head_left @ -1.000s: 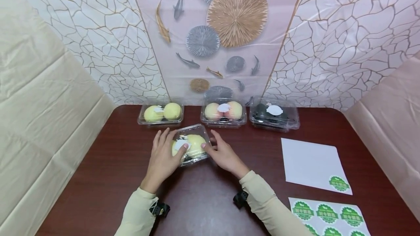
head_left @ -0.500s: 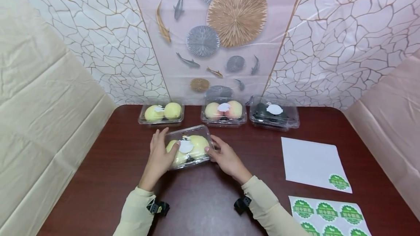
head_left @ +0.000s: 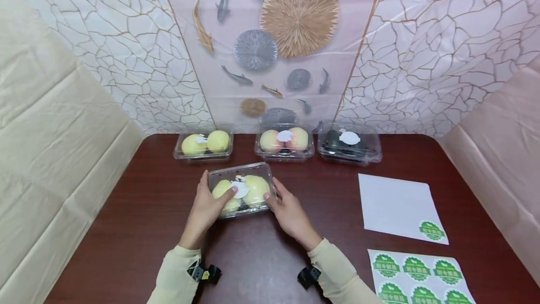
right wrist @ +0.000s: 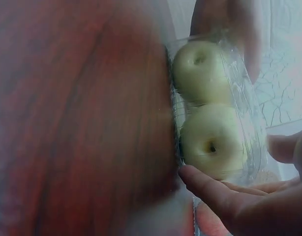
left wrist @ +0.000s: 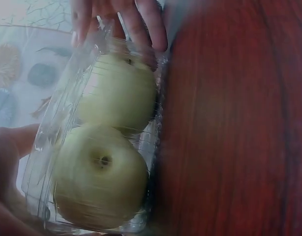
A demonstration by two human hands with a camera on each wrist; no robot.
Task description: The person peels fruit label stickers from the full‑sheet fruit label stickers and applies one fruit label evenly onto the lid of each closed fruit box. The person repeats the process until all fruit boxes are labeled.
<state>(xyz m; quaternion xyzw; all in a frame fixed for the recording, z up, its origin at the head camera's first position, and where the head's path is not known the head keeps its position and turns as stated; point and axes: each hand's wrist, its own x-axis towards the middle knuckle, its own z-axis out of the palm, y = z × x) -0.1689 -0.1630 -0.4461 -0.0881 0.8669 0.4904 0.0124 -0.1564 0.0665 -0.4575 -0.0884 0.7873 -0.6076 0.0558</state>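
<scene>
A clear plastic clamshell box with two pale yellow, round fruits in it is held between both hands over the middle of the table. A white label is on its lid. My left hand grips the left end, its thumb reaching over the lid to the label. At the right end my right hand holds the box, with the thumb on the near corner. Through the clear wall in the left wrist view, the fruits show their dimpled ends. The right wrist view shows a fingertip against the box's lower edge.
Along the table's back edge stand three more clear boxes: one with yellow fruits, one with pinkish fruits, one with dark contents. At right lie a white sheet bearing one green sticker and a sheet of several green stickers.
The box has come slightly nearer and left, showing more of its lid and both fruits. My left hand's grip has shifted along the box's left end. The head view has also moved a little.
</scene>
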